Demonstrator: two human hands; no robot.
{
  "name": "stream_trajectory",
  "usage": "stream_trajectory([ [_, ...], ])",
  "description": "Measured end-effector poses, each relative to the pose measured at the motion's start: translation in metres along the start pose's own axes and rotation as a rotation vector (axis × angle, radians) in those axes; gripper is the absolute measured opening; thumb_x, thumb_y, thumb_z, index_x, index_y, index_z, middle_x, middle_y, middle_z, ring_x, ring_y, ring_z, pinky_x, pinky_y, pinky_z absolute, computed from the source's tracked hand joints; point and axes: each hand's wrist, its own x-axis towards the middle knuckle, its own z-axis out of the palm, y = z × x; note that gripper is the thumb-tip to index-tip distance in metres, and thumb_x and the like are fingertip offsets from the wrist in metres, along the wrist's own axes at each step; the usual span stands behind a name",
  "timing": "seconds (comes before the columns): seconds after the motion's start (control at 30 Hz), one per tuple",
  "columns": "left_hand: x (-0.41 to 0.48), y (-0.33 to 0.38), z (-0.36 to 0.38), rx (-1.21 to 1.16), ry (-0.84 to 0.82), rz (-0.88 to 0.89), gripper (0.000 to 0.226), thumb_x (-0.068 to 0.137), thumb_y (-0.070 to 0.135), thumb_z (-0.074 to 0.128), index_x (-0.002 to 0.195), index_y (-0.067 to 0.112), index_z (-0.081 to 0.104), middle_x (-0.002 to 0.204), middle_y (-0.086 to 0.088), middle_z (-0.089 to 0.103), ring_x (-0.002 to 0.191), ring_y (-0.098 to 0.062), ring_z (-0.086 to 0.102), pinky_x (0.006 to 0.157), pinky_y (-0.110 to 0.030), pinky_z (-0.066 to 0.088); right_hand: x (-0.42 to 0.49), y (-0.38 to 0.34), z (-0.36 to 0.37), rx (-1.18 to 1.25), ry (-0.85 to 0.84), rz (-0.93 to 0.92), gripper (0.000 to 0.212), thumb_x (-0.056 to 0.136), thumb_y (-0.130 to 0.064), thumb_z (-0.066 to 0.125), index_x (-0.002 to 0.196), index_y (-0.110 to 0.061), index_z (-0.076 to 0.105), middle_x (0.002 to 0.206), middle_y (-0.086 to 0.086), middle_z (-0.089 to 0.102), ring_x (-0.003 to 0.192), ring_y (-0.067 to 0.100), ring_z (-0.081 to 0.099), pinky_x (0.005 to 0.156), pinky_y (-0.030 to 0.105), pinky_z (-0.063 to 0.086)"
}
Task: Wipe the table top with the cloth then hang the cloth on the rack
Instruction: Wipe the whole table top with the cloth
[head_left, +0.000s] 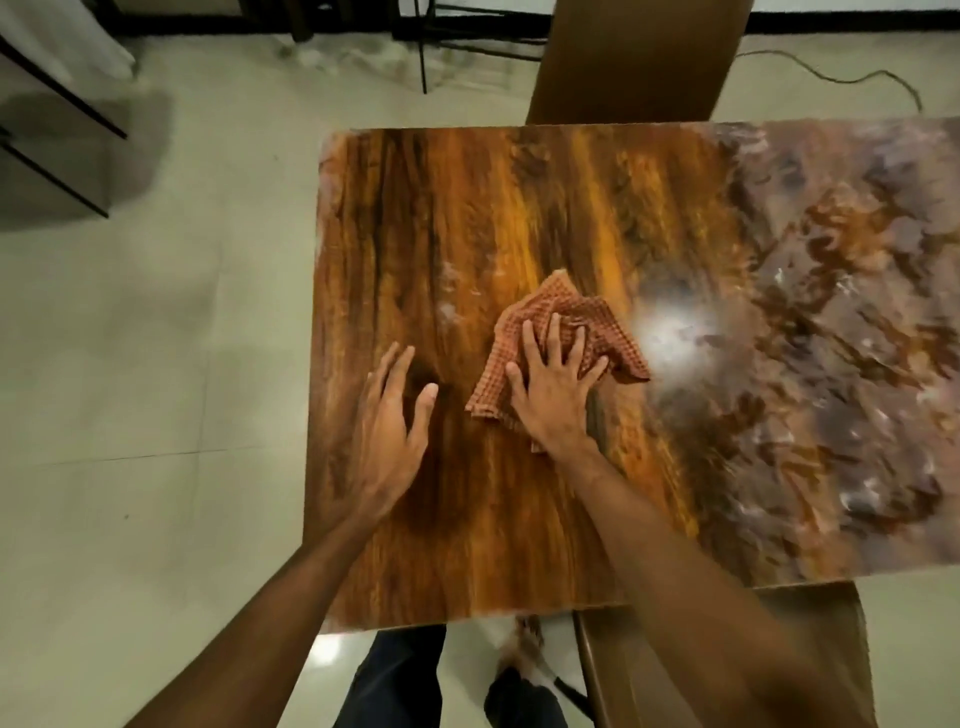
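While my right hand (553, 387) lies flat on the crumpled checked cloth (608, 332) near the middle of the table top (467, 208), fingers (530, 345) spread and pressing rather than clutching, my left hand (389, 415) is open just beside it, fingers straight above the bare wood. To wipe well I should press evenly through the palm and sweep in overlapping passes toward the duller, streaked right side, not letting the cloth bunch up. Hanging comes later, and I cannot make out a rack for certain.
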Motion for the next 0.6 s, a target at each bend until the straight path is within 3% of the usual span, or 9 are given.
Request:
stream_trajectory([
  [0.07, 0.026, -0.018, -0.010, 0.011, -0.020, -0.045, 0.063, 0.103, 0.060, 0.034, 0.156, 0.026, 0.035, 0.164, 0.004, 0.034, 0.149, -0.012, 0.026, 0.126, -0.024, 0.008, 0.051, -0.027, -0.008, -0.011, 0.009, -0.063, 0.065, 0.108, -0.055, 0.029, 0.167, -0.032, 0.014, 0.175, 0.008, 0.005, 0.158, 0.047, 0.000, 0.116, 0.080, 0.000],
  [0.13, 0.050, -0.035, -0.017, -0.097, -0.068, -0.088, 0.069, 0.099, 0.065, 0.029, 0.158, 0.028, 0.030, 0.166, 0.007, 0.028, 0.153, -0.014, 0.024, 0.126, -0.043, 0.021, 0.104, -0.052, -0.020, -0.024, 0.007, -0.161, 0.064, 0.108, -0.054, 0.030, 0.166, -0.033, 0.015, 0.175, 0.006, 0.005, 0.159, 0.045, 0.001, 0.118, 0.080, 0.001],
  [0.17, 0.059, -0.041, -0.019, -0.149, -0.069, -0.094, 0.070, 0.099, 0.065, 0.029, 0.158, 0.028, 0.030, 0.166, 0.007, 0.027, 0.153, -0.015, 0.024, 0.125, -0.042, 0.022, 0.124, -0.060, -0.025, -0.024, 0.008, -0.174, 0.062, 0.109, -0.053, 0.030, 0.166, -0.033, 0.015, 0.176, 0.005, 0.004, 0.159, 0.044, 0.001, 0.118, 0.080, 0.001],
  [0.23, 0.076, -0.055, -0.024, -0.189, -0.034, -0.112, 0.070, 0.100, 0.064, 0.029, 0.159, 0.026, 0.030, 0.166, 0.006, 0.028, 0.153, -0.013, 0.025, 0.121, -0.025, 0.017, 0.149, -0.083, -0.024, -0.038, 0.016, -0.153, 0.061, 0.110, -0.049, 0.028, 0.167, -0.031, 0.013, 0.176, 0.005, 0.002, 0.159, 0.043, 0.001, 0.117, 0.080, 0.001],
  [0.33, 0.081, -0.066, -0.031, -0.247, 0.030, -0.164, 0.065, 0.103, 0.059, 0.031, 0.157, 0.023, 0.034, 0.163, 0.004, 0.033, 0.150, -0.010, 0.029, 0.113, -0.008, 0.015, 0.102, -0.125, 0.002, -0.099, 0.048, -0.245, 0.064, 0.108, -0.044, 0.020, 0.167, -0.023, 0.009, 0.176, 0.005, 0.003, 0.160, 0.042, 0.005, 0.118, 0.079, 0.009],
  [0.47, 0.074, -0.071, -0.036, -0.294, 0.071, -0.213, 0.061, 0.105, 0.053, 0.031, 0.156, 0.021, 0.037, 0.162, 0.002, 0.036, 0.148, -0.009, 0.030, 0.117, -0.019, 0.022, 0.024, -0.136, 0.028, -0.099, 0.004, -0.546, 0.063, 0.109, -0.044, 0.023, 0.167, -0.022, 0.015, 0.176, 0.002, 0.005, 0.161, 0.034, 0.007, 0.118, 0.076, 0.015],
  [0.53, 0.061, -0.077, -0.037, -0.300, 0.093, -0.241, 0.060, 0.105, 0.054, 0.030, 0.155, 0.022, 0.037, 0.163, 0.002, 0.035, 0.149, -0.012, 0.031, 0.116, -0.026, 0.024, 0.031, -0.131, 0.024, -0.117, 0.010, -0.525, 0.063, 0.110, -0.047, 0.025, 0.167, -0.021, 0.015, 0.176, 0.000, 0.006, 0.161, 0.030, 0.007, 0.120, 0.073, 0.013],
  [0.6, 0.048, -0.080, -0.039, -0.313, 0.123, -0.256, 0.064, 0.103, 0.059, 0.027, 0.155, 0.023, 0.038, 0.163, 0.003, 0.035, 0.149, -0.012, 0.032, 0.116, -0.026, 0.025, 0.038, -0.138, 0.021, -0.075, 0.029, -0.375, 0.063, 0.110, -0.044, 0.025, 0.167, -0.020, 0.015, 0.176, 0.001, 0.004, 0.161, 0.032, 0.005, 0.121, 0.073, 0.009],
])
